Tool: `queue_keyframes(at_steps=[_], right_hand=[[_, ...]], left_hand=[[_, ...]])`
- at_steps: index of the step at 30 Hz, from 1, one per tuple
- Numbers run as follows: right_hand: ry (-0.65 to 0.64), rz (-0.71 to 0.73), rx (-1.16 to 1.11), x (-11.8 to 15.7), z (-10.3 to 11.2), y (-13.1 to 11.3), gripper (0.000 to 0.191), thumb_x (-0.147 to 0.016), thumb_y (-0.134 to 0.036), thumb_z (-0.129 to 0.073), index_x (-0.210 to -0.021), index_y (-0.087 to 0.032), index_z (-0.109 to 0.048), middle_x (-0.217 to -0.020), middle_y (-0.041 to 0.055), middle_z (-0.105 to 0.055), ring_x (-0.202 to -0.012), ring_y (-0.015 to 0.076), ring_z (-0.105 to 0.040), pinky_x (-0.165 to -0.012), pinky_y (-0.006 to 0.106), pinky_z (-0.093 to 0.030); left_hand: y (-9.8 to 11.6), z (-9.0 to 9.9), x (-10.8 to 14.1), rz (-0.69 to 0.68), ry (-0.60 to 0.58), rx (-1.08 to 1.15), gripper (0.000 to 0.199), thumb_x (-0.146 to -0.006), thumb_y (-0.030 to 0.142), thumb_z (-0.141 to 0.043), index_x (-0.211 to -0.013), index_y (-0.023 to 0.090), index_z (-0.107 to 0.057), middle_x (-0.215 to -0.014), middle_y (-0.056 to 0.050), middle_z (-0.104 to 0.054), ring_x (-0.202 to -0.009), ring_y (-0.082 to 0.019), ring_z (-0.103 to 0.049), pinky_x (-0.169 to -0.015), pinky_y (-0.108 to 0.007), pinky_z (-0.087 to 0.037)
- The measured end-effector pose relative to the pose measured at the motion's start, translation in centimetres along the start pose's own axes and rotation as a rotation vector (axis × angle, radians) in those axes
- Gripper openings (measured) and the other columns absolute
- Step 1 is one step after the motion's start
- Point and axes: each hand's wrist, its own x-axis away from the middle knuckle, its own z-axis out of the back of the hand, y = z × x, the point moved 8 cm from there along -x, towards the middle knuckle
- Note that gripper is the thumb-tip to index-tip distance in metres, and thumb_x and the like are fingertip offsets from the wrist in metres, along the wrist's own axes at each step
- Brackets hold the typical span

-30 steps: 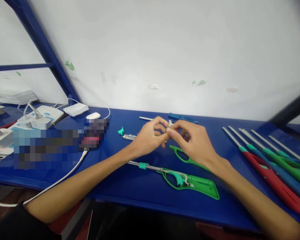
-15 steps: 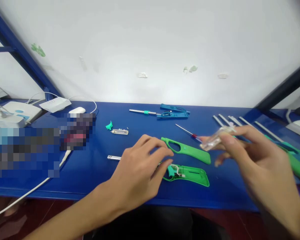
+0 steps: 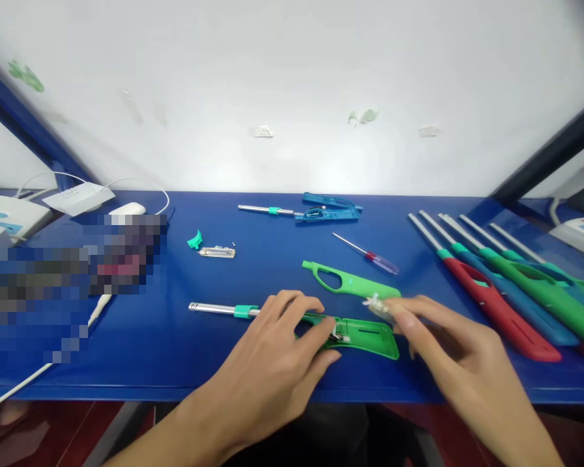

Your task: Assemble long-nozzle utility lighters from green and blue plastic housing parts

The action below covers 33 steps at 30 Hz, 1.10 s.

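Observation:
An open green lighter half-shell [image 3: 372, 337] lies near the table's front edge, its metal tube [image 3: 214, 307] with a teal collar pointing left. My left hand [image 3: 285, 344] is bent over the shell's left part, fingertips at the small inner parts; its grip is partly hidden. Between thumb and fingers of my right hand [image 3: 438, 337] is a clear fuel tank [image 3: 382, 308] with a white tip, held above the shell's right end. The other green half-shell [image 3: 360, 286] lies just behind. A second clear tank [image 3: 217, 251] and a teal trigger [image 3: 194, 240] rest farther left.
Blue shell parts [image 3: 328, 214] with a tube lie at the back. A screwdriver [image 3: 382, 262] is behind the green shells. Several lighters, including a red one [image 3: 506, 311], lie at right. A white cable [image 3: 43, 370] and a pixelated area are at left.
My right hand has moved left and down, and the clear tank now has its white tip pointing left. My left hand's fingers have come down onto the open shell. The view has shifted slightly.

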Motion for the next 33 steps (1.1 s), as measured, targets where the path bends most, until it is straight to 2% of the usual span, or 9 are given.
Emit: queue_keyframes(at_steps=[3,9,13,21,28,33], right_hand=[[-0.05,0.032,0.051,0.6,-0.8,-0.1,0.021,-0.096,-0.048,-0.066,-0.097,-0.033,-0.08,-0.094,-0.0003,-0.078,-0.082,0.0188,-0.073,-0.064,0.026,-0.058],[-0.035,0.033,0.075,0.8,-1.3,-0.1,0.019,-0.093,-0.051,-0.069,-0.095,-0.034,-0.08,-0.089,-0.0013,-0.077,-0.066,0.016,-0.069,-0.054,0.027,-0.054],[-0.038,0.01,0.058,0.7,-1.3,0.4,0.021,-0.093,-0.051,-0.069,-0.09,-0.033,-0.079,-0.089,-0.001,-0.078,-0.073,0.0174,-0.072,-0.058,0.027,-0.056],[-0.062,0.003,0.062,0.6,-1.4,0.6,0.022,-0.093,-0.053,-0.069,-0.088,-0.034,-0.08,-0.086,-0.0017,-0.076,-0.075,0.018,-0.071,-0.057,0.027,-0.053],[-0.044,0.023,0.061,0.5,-1.4,0.0,0.022,-0.093,-0.052,-0.069,-0.087,-0.034,-0.08,-0.088,-0.0016,-0.077,-0.079,0.0184,-0.072,-0.062,0.027,-0.054],[-0.047,-0.016,0.063,0.6,-1.5,-0.4,0.021,-0.093,-0.05,-0.069,-0.085,-0.033,-0.08,-0.085,-0.003,-0.075,-0.078,0.0163,-0.07,-0.067,0.026,-0.052]], left_hand=[[-0.1,-0.2,0.1,0.014,-0.017,0.01,0.024,-0.107,0.024,-0.052,-0.126,0.017,-0.064,-0.121,-0.012,-0.06,-0.113,-0.029,-0.051,-0.096,-0.053,-0.053],[-0.5,-0.7,0.0,0.053,-0.045,0.036,0.023,-0.107,0.025,-0.052,-0.126,0.02,-0.064,-0.118,-0.01,-0.06,-0.109,-0.028,-0.052,-0.093,-0.051,-0.053],[-0.8,-0.8,0.0,0.072,-0.055,0.05,0.022,-0.107,0.027,-0.053,-0.125,0.021,-0.063,-0.118,-0.01,-0.059,-0.107,-0.028,-0.052,-0.094,-0.053,-0.051],[-1.1,-0.9,0.0,0.116,-0.11,0.095,0.02,-0.106,0.027,-0.054,-0.124,0.022,-0.062,-0.114,-0.008,-0.057,-0.101,-0.027,-0.051,-0.088,-0.05,-0.051],[-1.2,-1.0,-0.1,0.126,-0.122,0.126,0.02,-0.107,0.027,-0.054,-0.126,0.024,-0.059,-0.115,-0.006,-0.056,-0.103,-0.027,-0.049,-0.092,-0.052,-0.049],[-1.4,-1.2,-0.1,0.149,-0.145,0.142,0.019,-0.107,0.027,-0.054,-0.125,0.024,-0.058,-0.115,-0.005,-0.055,-0.103,-0.026,-0.048,-0.091,-0.05,-0.048]])
